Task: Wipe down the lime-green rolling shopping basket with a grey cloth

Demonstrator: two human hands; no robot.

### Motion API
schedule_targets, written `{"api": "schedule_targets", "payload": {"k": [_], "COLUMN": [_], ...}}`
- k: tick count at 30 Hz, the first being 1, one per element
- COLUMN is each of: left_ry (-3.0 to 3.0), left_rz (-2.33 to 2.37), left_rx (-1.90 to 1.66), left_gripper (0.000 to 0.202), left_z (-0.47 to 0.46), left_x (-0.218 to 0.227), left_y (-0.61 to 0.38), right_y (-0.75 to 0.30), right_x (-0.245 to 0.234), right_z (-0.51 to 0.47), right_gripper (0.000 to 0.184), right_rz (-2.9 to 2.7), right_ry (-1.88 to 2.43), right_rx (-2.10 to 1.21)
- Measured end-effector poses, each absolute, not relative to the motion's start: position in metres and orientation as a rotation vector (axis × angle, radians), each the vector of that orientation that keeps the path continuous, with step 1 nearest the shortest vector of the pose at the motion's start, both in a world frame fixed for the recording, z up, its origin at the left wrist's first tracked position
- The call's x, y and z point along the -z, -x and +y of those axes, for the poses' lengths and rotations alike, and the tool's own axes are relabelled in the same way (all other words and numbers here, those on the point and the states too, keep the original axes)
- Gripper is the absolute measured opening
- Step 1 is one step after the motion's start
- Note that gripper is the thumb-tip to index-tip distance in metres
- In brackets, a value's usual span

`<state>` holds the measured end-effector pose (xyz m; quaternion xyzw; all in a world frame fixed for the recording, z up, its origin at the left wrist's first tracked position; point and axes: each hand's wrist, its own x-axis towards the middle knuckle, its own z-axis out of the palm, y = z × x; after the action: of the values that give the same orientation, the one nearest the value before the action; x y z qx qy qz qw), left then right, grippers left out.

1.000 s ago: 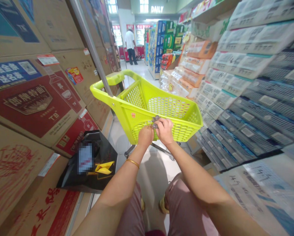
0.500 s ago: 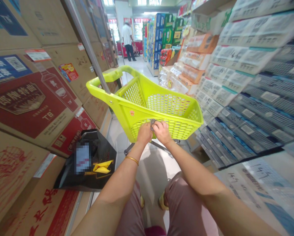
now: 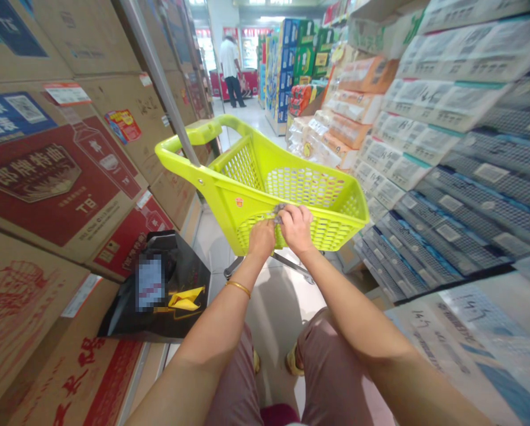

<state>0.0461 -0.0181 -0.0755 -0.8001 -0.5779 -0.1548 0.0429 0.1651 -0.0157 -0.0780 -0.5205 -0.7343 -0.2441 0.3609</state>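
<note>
The left hand (image 3: 261,238) and the right hand (image 3: 297,228) are together, knuckles almost touching. The fingers of both are pinched on a small crumpled grey thing (image 3: 279,212) held right at the near rim of the lime-green perforated plastic shopping cart (image 3: 229,204). What the grey thing is cannot be made out. To my eye this fingertip work goes best with short, close moves. Rest one palm against the rim, since the cart looks free to roll if tugged, and hold the grey thing over the basket rather than over the floor. A thin gold bangle (image 3: 239,288) sits on the left wrist, clear of the mesh. A black bag (image 3: 185,269) lies low at left against red-and-brown cardboard cartons (image 3: 70,177), and pale wrapped packs (image 3: 425,142) fill the right-hand shelves. Another person (image 3: 230,62) stands far down the aisle.
</note>
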Motion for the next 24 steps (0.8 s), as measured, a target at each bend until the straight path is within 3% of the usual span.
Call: {"api": "schedule_targets", "payload": {"k": [5,18,24], "left_ry": [2.449,2.542,2.544], "left_rz": [-1.717,-1.702,-1.721], "left_rx": [0.413,0.586,0.608], "left_gripper": [0.029,0.023,0.024], "left_z": [-0.021,-0.020,-0.019], "left_x": [0.074,0.075,0.075], "left_y": [-0.045,-0.043,-0.042], "right_y": [-0.162,-0.175,-0.175], "right_x": [0.071,0.124,0.118], "right_z": [-0.009,-0.023,-0.021], "right_gripper": [0.022,0.020,0.018], "right_rz": [-1.790,-2.186,-2.118], "right_ry": [1.288,1.275,1.222], "right_rx": [0.707,0.685,0.724]}}
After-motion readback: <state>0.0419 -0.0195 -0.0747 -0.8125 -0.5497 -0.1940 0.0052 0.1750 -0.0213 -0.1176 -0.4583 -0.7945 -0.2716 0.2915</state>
